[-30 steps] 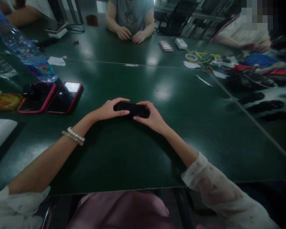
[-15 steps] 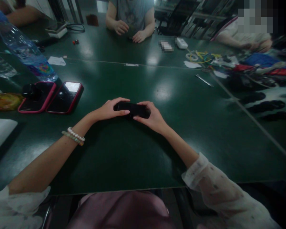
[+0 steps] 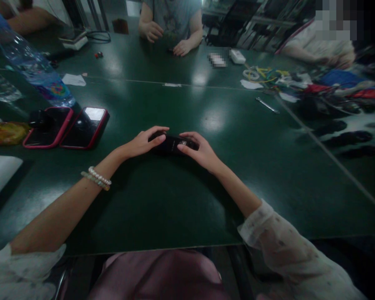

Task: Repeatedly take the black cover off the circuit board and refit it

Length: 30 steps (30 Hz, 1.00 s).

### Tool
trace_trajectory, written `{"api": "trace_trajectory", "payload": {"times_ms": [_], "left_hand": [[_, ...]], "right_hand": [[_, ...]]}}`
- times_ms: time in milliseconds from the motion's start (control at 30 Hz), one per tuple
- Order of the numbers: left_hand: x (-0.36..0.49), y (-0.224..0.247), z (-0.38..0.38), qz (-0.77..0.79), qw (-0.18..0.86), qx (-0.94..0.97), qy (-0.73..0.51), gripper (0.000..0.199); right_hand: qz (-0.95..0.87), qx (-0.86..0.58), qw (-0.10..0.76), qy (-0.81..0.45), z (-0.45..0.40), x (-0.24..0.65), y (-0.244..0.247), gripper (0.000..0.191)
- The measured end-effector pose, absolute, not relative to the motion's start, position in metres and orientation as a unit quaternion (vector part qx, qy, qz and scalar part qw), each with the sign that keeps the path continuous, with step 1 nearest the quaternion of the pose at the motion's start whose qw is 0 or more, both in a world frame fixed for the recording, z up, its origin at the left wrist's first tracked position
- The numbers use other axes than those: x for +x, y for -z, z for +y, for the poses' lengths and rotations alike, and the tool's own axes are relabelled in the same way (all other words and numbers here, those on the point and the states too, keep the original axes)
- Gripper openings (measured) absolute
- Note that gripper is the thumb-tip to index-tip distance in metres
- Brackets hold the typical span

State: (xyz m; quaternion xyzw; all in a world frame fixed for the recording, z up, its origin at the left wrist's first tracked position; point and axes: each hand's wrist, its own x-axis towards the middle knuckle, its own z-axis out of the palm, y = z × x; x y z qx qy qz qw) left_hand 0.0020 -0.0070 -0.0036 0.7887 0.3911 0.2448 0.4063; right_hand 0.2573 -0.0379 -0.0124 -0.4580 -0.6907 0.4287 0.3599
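A small black oblong object [image 3: 171, 144] with small pale markings on its face is held low over the table in front of me. Its exact kind is not clear. My left hand [image 3: 144, 141] grips its left end, thumb on the near face and fingers along the far side. Around the right end, my right hand [image 3: 198, 151] is closed in the same way, its thumb close to the pale square mark. The fingertips behind the object are partly hidden.
Two red-rimmed phones [image 3: 85, 128] and a large water bottle [image 3: 45, 77] stand at the left. A wrench [image 3: 267, 105] lies right of centre, near a heap of cables [image 3: 265, 75]. A person's hand [image 3: 181, 48] rests across the green table [image 3: 162, 208].
The black object has turned in my hands, so a face with pale markings now shows. Both thumbs have shifted up along it. The person opposite has moved one hand slightly.
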Motion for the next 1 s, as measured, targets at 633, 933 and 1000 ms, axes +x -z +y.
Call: {"api": "trace_trajectory", "payload": {"times_ms": [633,933,1000], "left_hand": [[0.007,0.003,-0.007,0.414,0.370,0.796,-0.242,0.089],[0.005,0.008,-0.005,0.417,0.337,0.808,-0.244,0.086],[0.005,0.009,-0.005,0.414,0.341,0.807,-0.246,0.085]], "right_hand": [[-0.699,-0.550,0.324,-0.322,-0.036,0.256,0.012,0.052],[-0.705,-0.527,0.364,-0.305,-0.036,0.256,0.016,0.054],[-0.725,-0.506,0.360,-0.296,-0.039,0.258,0.014,0.059]]}}
